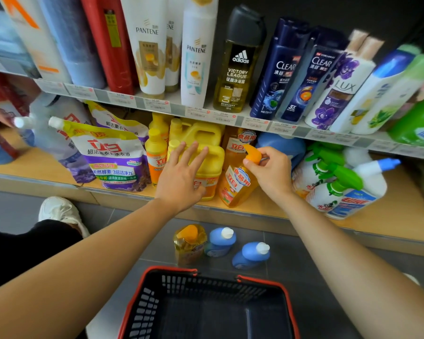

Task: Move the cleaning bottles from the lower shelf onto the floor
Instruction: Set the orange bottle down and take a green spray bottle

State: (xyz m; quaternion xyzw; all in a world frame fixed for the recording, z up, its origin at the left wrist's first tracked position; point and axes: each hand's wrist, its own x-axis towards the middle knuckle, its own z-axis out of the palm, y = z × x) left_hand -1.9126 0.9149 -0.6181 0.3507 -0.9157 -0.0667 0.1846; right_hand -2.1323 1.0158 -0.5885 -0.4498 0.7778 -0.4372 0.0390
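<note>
Orange detergent bottle [238, 184] is sitting on the lower shelf [406, 204]; I'm pinching its pump with my right hand [272, 172], while my left hand [181, 174] is resting straight-fingered on the yellow jug [209, 157].

Bright even light, blurred warped edges

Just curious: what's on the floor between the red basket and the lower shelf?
Three bottles, seen in the head view: an orange pump bottle and two blue white-capped bottles.
</note>
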